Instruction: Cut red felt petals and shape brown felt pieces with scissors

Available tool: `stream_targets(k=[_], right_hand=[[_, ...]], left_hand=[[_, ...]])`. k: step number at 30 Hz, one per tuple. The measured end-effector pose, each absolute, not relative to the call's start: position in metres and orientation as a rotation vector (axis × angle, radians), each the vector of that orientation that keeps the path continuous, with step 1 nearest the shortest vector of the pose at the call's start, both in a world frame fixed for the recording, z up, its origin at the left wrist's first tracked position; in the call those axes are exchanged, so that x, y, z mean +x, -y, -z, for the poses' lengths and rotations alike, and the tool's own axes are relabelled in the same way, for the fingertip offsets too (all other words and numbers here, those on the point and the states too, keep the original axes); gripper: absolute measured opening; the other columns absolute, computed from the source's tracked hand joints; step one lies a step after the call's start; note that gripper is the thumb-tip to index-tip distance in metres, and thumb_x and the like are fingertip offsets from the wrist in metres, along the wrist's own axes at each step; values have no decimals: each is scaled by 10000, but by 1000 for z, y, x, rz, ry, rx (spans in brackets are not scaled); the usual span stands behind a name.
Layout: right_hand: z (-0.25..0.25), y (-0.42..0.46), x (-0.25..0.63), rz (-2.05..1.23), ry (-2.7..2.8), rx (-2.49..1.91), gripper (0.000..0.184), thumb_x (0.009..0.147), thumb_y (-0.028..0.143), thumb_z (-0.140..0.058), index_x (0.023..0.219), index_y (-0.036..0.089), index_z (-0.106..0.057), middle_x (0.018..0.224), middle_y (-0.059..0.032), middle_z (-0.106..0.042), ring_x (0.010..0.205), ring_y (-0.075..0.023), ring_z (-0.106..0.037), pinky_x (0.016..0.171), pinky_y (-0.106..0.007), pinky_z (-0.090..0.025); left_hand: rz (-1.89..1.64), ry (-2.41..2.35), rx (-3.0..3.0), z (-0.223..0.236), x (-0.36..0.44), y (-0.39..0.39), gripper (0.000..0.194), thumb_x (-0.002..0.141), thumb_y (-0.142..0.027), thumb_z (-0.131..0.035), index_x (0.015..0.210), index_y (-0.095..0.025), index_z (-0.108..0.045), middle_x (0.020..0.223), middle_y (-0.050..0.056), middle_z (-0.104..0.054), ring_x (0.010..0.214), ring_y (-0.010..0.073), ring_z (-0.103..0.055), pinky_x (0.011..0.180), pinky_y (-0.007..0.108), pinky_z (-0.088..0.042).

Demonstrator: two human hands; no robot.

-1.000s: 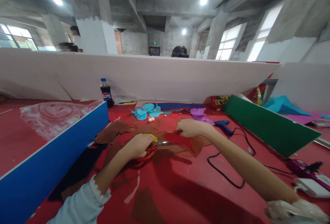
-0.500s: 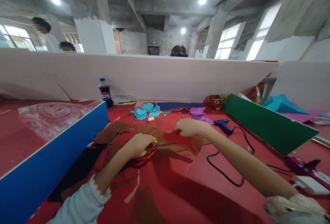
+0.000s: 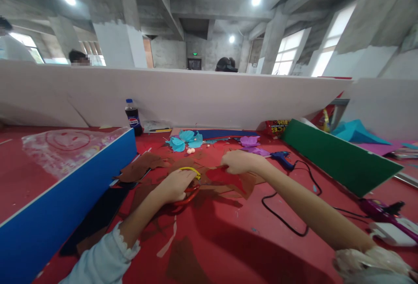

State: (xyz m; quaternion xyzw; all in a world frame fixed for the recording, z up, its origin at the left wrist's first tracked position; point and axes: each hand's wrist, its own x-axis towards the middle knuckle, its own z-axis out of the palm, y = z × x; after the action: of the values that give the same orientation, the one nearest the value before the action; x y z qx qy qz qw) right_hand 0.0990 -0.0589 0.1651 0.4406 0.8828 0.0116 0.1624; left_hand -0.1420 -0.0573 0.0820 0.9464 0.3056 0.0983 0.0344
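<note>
My left hand (image 3: 176,185) is closed round the handles of a pair of scissors (image 3: 191,197), which have yellow and orange-red grips. Their blades point right, toward a red sheet piece (image 3: 225,178) that lies over a brown sheet piece (image 3: 250,184). My right hand (image 3: 238,162) pinches the far edge of the red piece. Its fingertips are partly hidden, so whether it also grips the brown piece I cannot tell. Around both hands lie brown offcuts (image 3: 142,167) on the red table (image 3: 261,240).
Blue (image 3: 98,168) and green (image 3: 339,157) boards stand left and right. Behind are a cola bottle (image 3: 133,118), turquoise paper petals (image 3: 186,139) and purple petals (image 3: 250,141). A blue glue gun (image 3: 283,160) trails a black cord (image 3: 284,223). A white partition (image 3: 209,96) runs across the back.
The scissors' handles have spread apart in my left hand, with the yellow grip now showing above the fingers. My right hand has barely shifted. A person in the background has moved left.
</note>
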Motion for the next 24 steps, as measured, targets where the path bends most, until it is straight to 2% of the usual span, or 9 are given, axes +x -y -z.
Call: stream_targets(k=[9, 15, 24], right_hand=[[-168, 60, 96, -10, -2507, 1245, 286, 672, 165, -423, 845, 131, -648, 791, -109, -648, 613, -164, -536, 495, -246, -260], [-168, 59, 96, -11, -2513, 1250, 285, 670, 174, -421, 830, 131, -652, 771, -108, -652, 576, -158, -531, 470, -242, -247], [-168, 62, 92, -21, -2481, 1276, 315, 670, 158, -425, 880, 122, -658, 810, -126, -659, 629, -178, -559, 500, -246, -279]], left_hand=[[-235, -982, 2900, -87, -139, 62, 401, 611, -77, -476, 992, -198, -472, 1007, 61, -569, 984, 214, -503, 841, 307, -376], [-236, -975, 2885, -86, -140, 61, 361, 604, -67, -471, 933, -213, -489, 954, 34, -579, 925, 190, -521, 800, 283, -386], [-195, -986, 2902, -84, -140, 59, 341, 619, -93, -472, 939, -209, -489, 960, 43, -579, 925, 198, -521, 766, 276, -389]])
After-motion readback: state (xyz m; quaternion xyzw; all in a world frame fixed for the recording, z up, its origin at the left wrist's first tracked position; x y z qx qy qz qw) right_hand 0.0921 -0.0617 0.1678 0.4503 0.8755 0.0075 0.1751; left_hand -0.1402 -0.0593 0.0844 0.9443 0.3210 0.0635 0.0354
